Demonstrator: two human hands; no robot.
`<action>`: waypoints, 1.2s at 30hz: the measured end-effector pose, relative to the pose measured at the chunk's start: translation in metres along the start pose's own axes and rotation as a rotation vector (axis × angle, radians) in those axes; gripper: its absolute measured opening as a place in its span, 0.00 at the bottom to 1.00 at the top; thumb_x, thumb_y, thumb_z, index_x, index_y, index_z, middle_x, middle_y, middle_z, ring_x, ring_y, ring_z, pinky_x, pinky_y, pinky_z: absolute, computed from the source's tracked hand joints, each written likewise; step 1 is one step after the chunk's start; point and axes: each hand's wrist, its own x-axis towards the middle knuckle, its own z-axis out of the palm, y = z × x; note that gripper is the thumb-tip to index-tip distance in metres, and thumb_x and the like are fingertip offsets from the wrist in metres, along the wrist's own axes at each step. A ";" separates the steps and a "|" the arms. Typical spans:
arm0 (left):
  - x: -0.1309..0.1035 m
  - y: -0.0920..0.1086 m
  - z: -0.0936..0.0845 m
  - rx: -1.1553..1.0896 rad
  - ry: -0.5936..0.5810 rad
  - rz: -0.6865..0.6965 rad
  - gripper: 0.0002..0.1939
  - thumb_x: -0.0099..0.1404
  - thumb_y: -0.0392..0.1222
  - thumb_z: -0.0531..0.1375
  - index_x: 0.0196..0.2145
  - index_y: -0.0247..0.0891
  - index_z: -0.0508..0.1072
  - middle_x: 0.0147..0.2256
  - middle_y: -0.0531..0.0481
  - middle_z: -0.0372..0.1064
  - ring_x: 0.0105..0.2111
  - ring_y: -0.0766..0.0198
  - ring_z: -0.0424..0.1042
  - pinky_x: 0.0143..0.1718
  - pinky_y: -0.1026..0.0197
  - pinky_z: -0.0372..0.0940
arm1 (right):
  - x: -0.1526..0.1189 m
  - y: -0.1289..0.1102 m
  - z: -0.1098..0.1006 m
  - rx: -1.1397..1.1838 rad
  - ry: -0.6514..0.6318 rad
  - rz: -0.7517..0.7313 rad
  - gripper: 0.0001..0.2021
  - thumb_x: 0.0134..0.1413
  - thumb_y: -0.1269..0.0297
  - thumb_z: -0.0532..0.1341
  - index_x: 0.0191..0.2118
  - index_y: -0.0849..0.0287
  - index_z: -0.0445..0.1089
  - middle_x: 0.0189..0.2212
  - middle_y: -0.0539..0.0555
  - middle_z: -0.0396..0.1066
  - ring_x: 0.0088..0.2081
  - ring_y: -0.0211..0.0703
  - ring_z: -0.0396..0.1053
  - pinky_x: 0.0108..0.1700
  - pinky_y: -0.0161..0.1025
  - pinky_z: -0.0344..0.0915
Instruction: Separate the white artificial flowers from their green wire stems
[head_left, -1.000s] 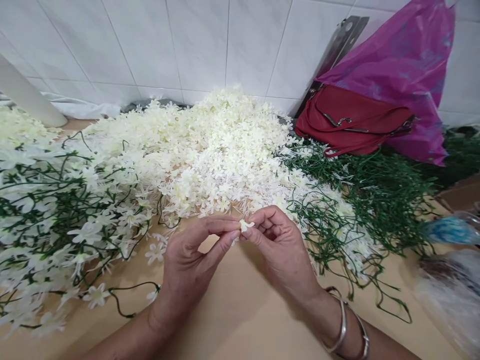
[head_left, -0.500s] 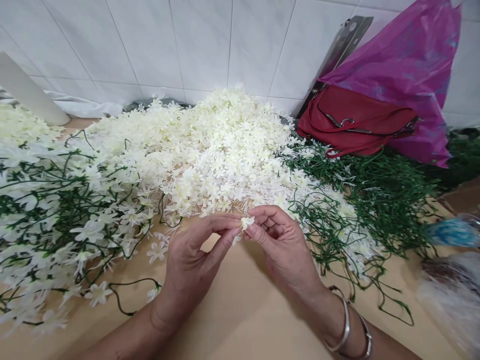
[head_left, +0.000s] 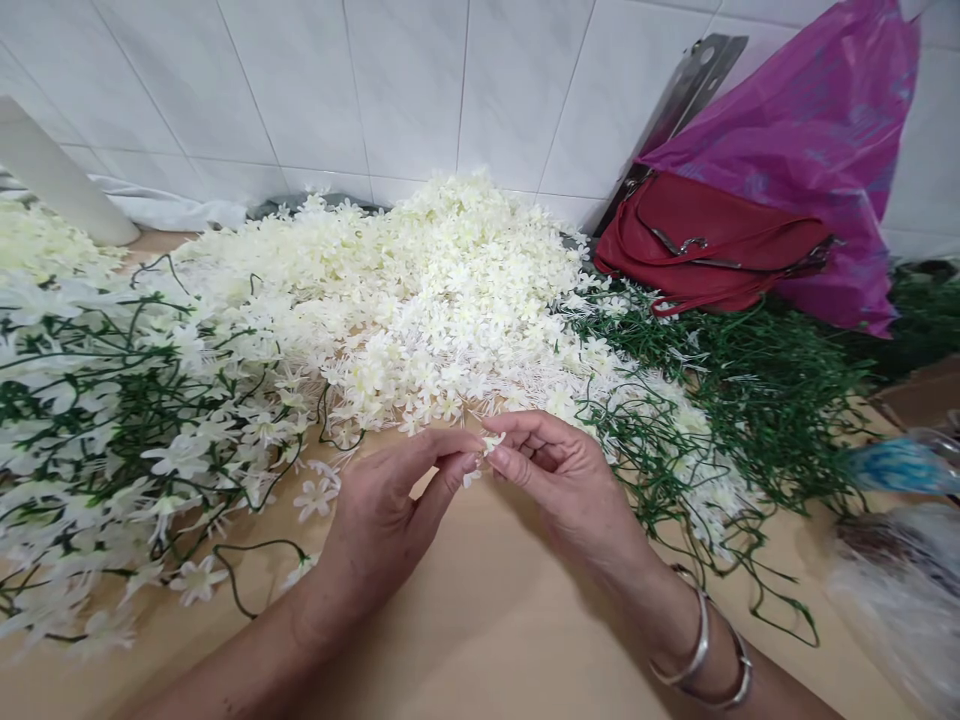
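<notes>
Between my fingertips, low over the table, is a small white artificial flower [head_left: 493, 443]. My right hand [head_left: 559, 480] pinches it between thumb and forefinger. My left hand [head_left: 401, 500] meets it from the other side, thumb and fingers also pinched, with a bit of white petal showing beneath them. Just beyond both hands lies a large heap of loose white artificial flowers [head_left: 457, 290]. On the left, white blossoms sit on green plastic stems [head_left: 135, 400]. Bare green stems [head_left: 750, 380] lie tangled to the right.
A red handbag [head_left: 712, 240] and a purple plastic bag [head_left: 817, 130] lean at the back right by the tiled wall [head_left: 405, 90]. At the right edge are a blue-patterned item [head_left: 900, 464] and a clear plastic bag [head_left: 907, 590]. A pale roll [head_left: 64, 175] stands far left.
Both hands stay together at nearly the same spot. The flower has turned slightly between the fingertips, and less of it shows. The right wrist has shifted a little.
</notes>
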 end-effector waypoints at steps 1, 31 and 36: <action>0.000 -0.001 0.000 0.015 -0.009 0.016 0.07 0.71 0.31 0.62 0.42 0.41 0.77 0.37 0.54 0.83 0.35 0.69 0.82 0.39 0.71 0.72 | 0.000 0.000 0.000 0.002 -0.004 0.008 0.10 0.53 0.57 0.74 0.41 0.52 0.82 0.28 0.49 0.78 0.29 0.37 0.73 0.34 0.35 0.72; 0.021 0.010 -0.081 -0.075 -0.148 -0.334 0.10 0.72 0.43 0.64 0.47 0.39 0.82 0.43 0.46 0.82 0.41 0.60 0.80 0.40 0.63 0.74 | 0.006 0.018 -0.010 0.045 0.187 -0.046 0.13 0.50 0.58 0.78 0.36 0.53 0.77 0.27 0.44 0.75 0.30 0.35 0.78 0.38 0.30 0.72; -0.018 0.006 -0.126 0.247 -0.442 -0.196 0.10 0.73 0.41 0.61 0.47 0.44 0.82 0.48 0.47 0.81 0.43 0.59 0.80 0.42 0.62 0.73 | 0.004 0.020 -0.012 -0.016 0.127 -0.043 0.13 0.51 0.55 0.77 0.38 0.53 0.78 0.27 0.45 0.75 0.29 0.34 0.77 0.37 0.30 0.73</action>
